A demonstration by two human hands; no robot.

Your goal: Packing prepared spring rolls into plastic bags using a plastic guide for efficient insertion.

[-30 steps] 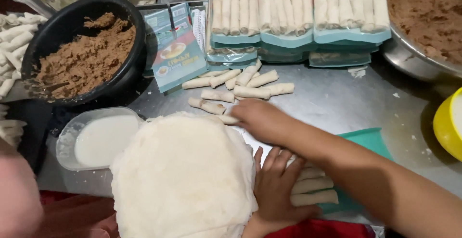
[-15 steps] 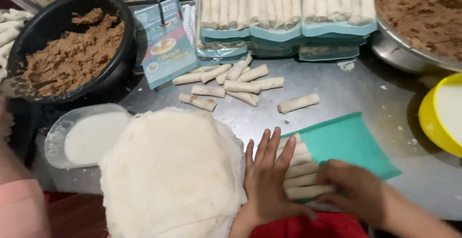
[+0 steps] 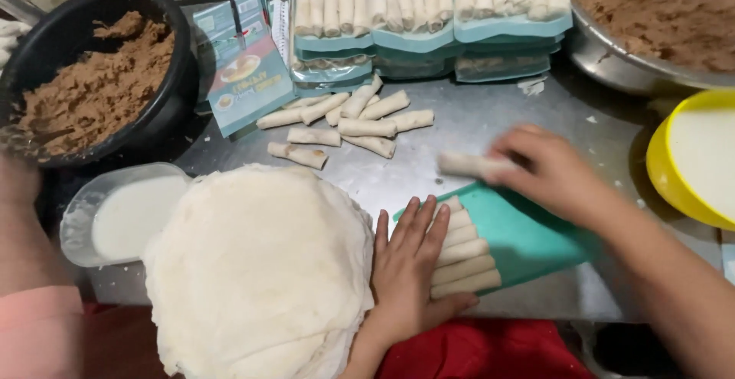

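Observation:
My left hand (image 3: pixel 409 272) lies flat with fingers apart against the left ends of several rolled spring rolls (image 3: pixel 465 255), which are lined up on a teal tray (image 3: pixel 536 233). My right hand (image 3: pixel 547 172) is over the tray's far edge, its fingers closed on the right end of a single spring roll (image 3: pixel 462 164) that sits just above the steel table. A thick round stack of pale wrappers (image 3: pixel 256 264) lies directly left of my left hand. Several loose rolls (image 3: pixel 344 122) are scattered further back.
A black bowl (image 3: pixel 172 99) of brown filling stands back left, with a clear tub of white liquid (image 3: pixel 130 214) in front of it. Stacked teal trays of rolls (image 3: pixel 429 11) line the back. A metal bowl (image 3: pixel 612 61) and a yellow bowl (image 3: pixel 662 176) are on the right. Another person's sleeve (image 3: pixel 34 325) is at the left.
My right hand went from the loose rolls back to the tray's near edge, then out to the single roll lying right of the pile. My left hand stayed on the tray's rolls.

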